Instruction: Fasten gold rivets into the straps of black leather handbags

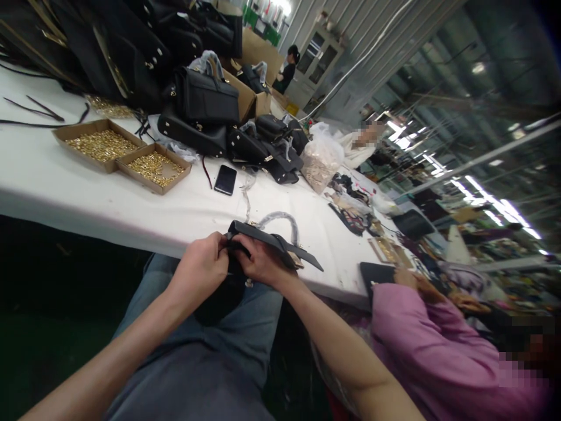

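A black handbag [223,299] rests on my lap against the table's edge, tilted, with its flap [310,258] toward the table. Its handle [284,216] is wrapped in clear plastic and arches over the tabletop. My left hand [204,260] is closed, thumb and fingers pinching the bag's edge at the left end of its opening. Just beside it, my right hand [259,260] reaches into the opening under the flap and grips the bag there; some of its fingertips are hidden. Whether either hand also holds a small part cannot be seen.
On the white table [175,213] stand two cardboard trays [114,165] of small gold fittings. A phone [225,179] lies nearby. Black handbags [205,96] are piled behind. To the right, a person in a pink sleeve [403,316] handles a black piece [377,273].
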### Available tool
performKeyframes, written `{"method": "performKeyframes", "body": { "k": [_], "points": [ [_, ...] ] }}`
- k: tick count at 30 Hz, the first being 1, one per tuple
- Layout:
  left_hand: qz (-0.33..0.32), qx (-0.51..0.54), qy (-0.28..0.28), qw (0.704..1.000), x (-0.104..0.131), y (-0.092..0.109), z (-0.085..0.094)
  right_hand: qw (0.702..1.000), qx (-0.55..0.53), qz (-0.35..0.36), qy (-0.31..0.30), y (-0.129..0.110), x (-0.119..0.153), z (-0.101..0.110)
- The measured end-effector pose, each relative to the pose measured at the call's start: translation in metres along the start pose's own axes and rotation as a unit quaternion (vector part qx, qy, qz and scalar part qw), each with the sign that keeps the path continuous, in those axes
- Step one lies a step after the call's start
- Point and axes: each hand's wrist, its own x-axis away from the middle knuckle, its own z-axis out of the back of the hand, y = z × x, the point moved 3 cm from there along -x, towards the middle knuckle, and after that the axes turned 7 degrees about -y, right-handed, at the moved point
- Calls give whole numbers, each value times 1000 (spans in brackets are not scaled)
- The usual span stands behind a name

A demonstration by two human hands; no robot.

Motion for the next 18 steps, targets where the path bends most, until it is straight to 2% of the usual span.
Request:
{"method": "performKeyframes", "body": {
  "k": [4,9,14,18],
  "points": [
    [9,-115,-8,993,-4,8,7,1000,-29,0,-1,9,-5,1],
    [53,-247,-18,967,5,24,5,998,-55,15,-2,13,-11,7],
    [48,-304,-8,952,4,30,-2,999,-35,20,-22,13,-10,13],
    [35,-306,1,951,-3,28,-5,998,-56,35,-19,17,-8,12]
  ]
}}
